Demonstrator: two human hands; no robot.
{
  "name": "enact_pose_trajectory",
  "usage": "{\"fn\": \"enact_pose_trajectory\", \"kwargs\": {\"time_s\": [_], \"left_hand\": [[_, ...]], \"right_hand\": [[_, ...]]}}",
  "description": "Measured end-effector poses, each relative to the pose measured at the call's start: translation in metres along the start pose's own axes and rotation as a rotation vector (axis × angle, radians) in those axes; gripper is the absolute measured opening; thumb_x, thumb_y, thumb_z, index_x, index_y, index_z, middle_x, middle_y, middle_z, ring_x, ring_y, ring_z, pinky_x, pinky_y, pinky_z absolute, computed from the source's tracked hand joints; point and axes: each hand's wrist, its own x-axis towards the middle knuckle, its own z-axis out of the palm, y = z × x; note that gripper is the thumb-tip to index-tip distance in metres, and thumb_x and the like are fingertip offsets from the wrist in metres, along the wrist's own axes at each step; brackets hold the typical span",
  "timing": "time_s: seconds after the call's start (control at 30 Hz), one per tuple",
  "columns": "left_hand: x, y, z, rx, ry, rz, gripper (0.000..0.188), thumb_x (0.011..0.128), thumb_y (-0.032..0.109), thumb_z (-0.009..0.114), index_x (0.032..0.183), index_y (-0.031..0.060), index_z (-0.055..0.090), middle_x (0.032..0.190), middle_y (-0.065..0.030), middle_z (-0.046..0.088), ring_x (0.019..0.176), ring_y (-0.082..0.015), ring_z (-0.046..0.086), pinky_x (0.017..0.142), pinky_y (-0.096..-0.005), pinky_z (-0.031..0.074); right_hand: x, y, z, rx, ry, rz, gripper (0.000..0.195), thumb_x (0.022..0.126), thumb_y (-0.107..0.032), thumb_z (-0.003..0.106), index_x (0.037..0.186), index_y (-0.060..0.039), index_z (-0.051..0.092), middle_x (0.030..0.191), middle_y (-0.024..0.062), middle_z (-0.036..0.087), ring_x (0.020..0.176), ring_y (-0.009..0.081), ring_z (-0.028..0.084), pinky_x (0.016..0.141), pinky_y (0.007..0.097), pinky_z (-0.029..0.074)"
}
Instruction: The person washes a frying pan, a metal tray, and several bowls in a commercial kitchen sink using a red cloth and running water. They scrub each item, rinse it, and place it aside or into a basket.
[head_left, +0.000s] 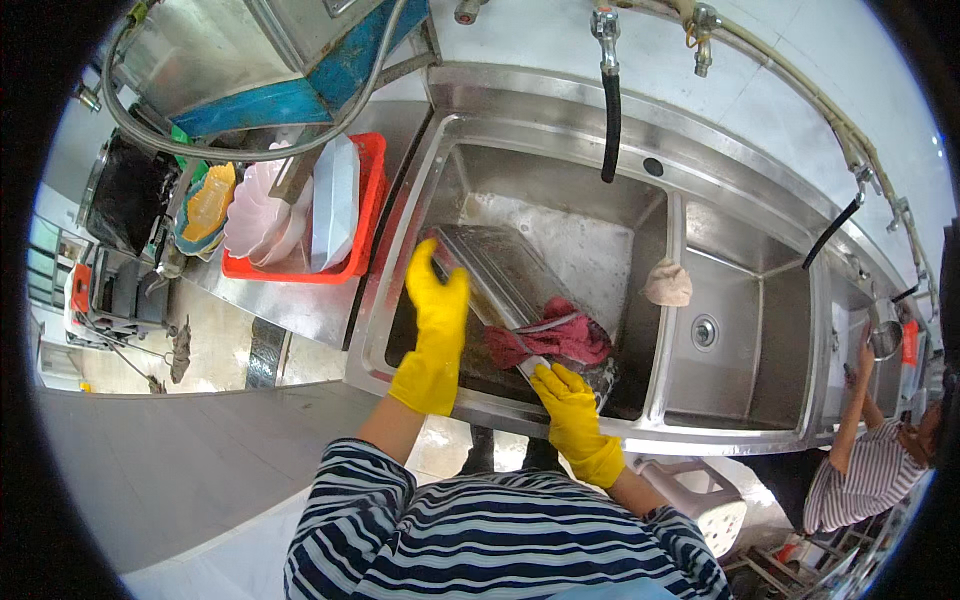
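A rectangular metal tray (499, 259) lies slanted in the left basin of a stainless steel sink (656, 375). My left hand (437, 300), in a yellow rubber glove, is at the tray's upper left end with thumb and fingers apart; whether it touches the rim cannot be told. My right hand (568, 405), gloved the same way, is at the tray's lower end, its fingers laid on a pale object (534, 365) at the rim. Just beyond those fingers a wet dark red cloth (555, 334) is bunched over the tray. What lies under the right palm is hidden.
A red plastic basket (377, 202) with pink bowls (259, 206) stands left of the sink. A beige cloth (668, 283) hangs on the basin divider. A black hose (611, 124) hangs from a wall tap above the basin. At the far right a co-worker (862, 472) holds a metal pan (886, 340).
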Motion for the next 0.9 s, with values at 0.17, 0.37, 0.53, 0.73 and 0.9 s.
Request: {"fn": "enact_pose_trajectory", "kwargs": {"time_s": [0.17,0.37,0.53,0.73,0.9], "left_hand": [[0.061,-0.122,-0.021,-1.281,-0.261,-1.227,0.038,0.09,0.029,0.067,0.12,0.0062,0.061,0.109,-0.0101,0.066,0.098,-0.0247,0.06,0.079,-0.0401,0.048],[0.054,-0.019,0.01,-0.875,-0.347,-0.768,0.033,0.086,0.006,0.06,0.118,0.0001,0.056,0.103,-0.0126,0.064,0.093,-0.0278,0.064,0.082,-0.0396,0.054],[0.036,0.08,0.001,-0.658,-0.419,-0.463,0.041,0.078,-0.003,0.059,0.118,0.0041,0.059,0.1,-0.0048,0.064,0.089,-0.0187,0.061,0.079,-0.0329,0.052],[-0.004,0.115,-0.007,-0.467,-0.426,-0.203,0.039,0.078,-0.007,0.061,0.115,0.0061,0.062,0.094,0.0011,0.062,0.085,-0.0124,0.057,0.079,-0.0273,0.046],[-0.014,0.092,-0.028,-0.37,-0.338,-0.252,0.04,0.072,-0.01,0.065,0.108,0.0061,0.064,0.086,-0.0001,0.065,0.076,-0.0153,0.059,0.071,-0.0296,0.048]], "right_hand": [[0.002,0.001,-0.011,0.055,-0.094,-0.013,0.061,0.07,-0.006,0.06,0.131,-0.0074,0.057,0.14,0.0118,0.053,0.125,0.0373,0.05,0.106,0.0475,0.038],[0.0,0.019,-0.02,0.16,0.075,0.218,0.05,0.075,-0.01,0.066,0.124,-0.0029,0.058,0.131,0.0179,0.057,0.122,0.0409,0.051,0.104,0.0461,0.041],[0.035,0.028,0.015,0.252,0.303,0.398,0.065,0.079,-0.035,0.076,0.129,-0.0012,0.053,0.125,0.0209,0.059,0.114,0.0356,0.057,0.096,0.0417,0.046],[0.084,0.068,0.091,1.425,0.426,1.106,0.04,0.083,-0.03,0.076,0.113,-0.0073,0.063,0.1,0.0061,0.061,0.086,0.0237,0.059,0.075,0.0355,0.052],[0.081,0.105,0.146,1.08,0.369,0.899,0.029,0.084,-0.027,0.071,0.101,-0.0047,0.067,0.09,0.0076,0.063,0.077,0.0219,0.059,0.068,0.0345,0.051]]}}
